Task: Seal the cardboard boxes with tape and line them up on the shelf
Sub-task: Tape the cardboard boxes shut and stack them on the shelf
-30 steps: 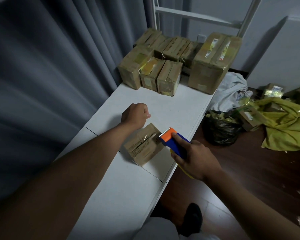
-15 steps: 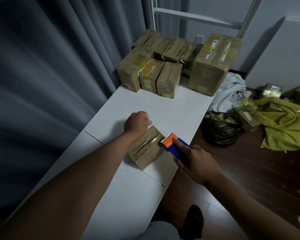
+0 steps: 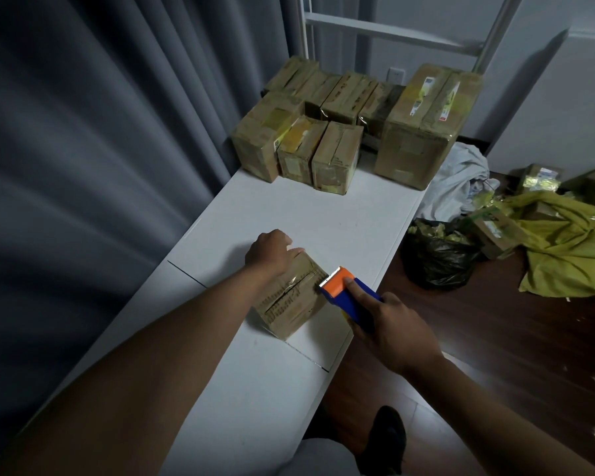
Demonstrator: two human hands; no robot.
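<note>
The step in hand looks like taping: 1 box (image 3: pixel 291 297) lies on the white surface (image 3: pixel 340 221), near its right edge, with its top seam facing up. The left hand (image 3: pixel 272 250) rests on the box's far end, fingers loosely curled over the edge, steadying it. The right hand (image 3: pixel 389 328) grips 1 blue and orange tape dispenser (image 3: pixel 347 295), forefinger laid along its top, toothed blade at the box's right edge. Glossy tape seems to cover part of the seam already, though I cannot tell how much.

Next, by my judgement, the strip needs cutting or pressing down, then the box goes to join the others.

At the far end of the surface stand about 8 sealed boxes (image 3: pixel 337 156): 3 in front, roughly 4 behind, 1 larger at the right. The back row is hard to count. On the floor lie 1 black bag (image 3: pixel 440 259), yellow sheeting (image 3: pixel 571 245) and a few more boxes.
</note>
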